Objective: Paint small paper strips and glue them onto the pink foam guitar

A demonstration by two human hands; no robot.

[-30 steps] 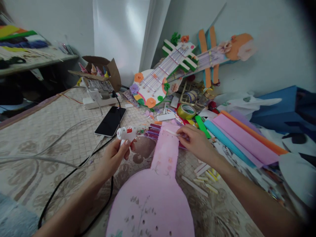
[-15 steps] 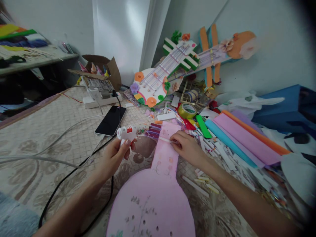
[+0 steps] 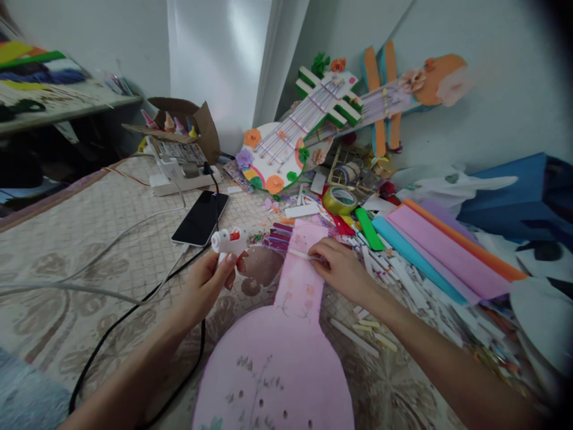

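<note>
A pink banjo-shaped board (image 3: 277, 364) lies in front of me, with drawn flowers and a row of small holes on its round body. My left hand (image 3: 213, 280) is wrapped round the handle of a white glue gun (image 3: 226, 240), left of the board's neck; its nozzle points right. At the neck, my right hand (image 3: 333, 260) pinches the right end of a thin white strip (image 3: 299, 254) that lies across it. Purple strips (image 3: 280, 237) stick out from the neck's left edge near the top.
A phone (image 3: 201, 218) and black and white cables lie on the left. Two decorated model guitars (image 3: 277, 156) lean at the back. Yellow tape (image 3: 339, 200), paper scraps and coloured foam sheets (image 3: 452, 251) cover the right. A power strip (image 3: 183, 179) stands by a cardboard box (image 3: 206, 134).
</note>
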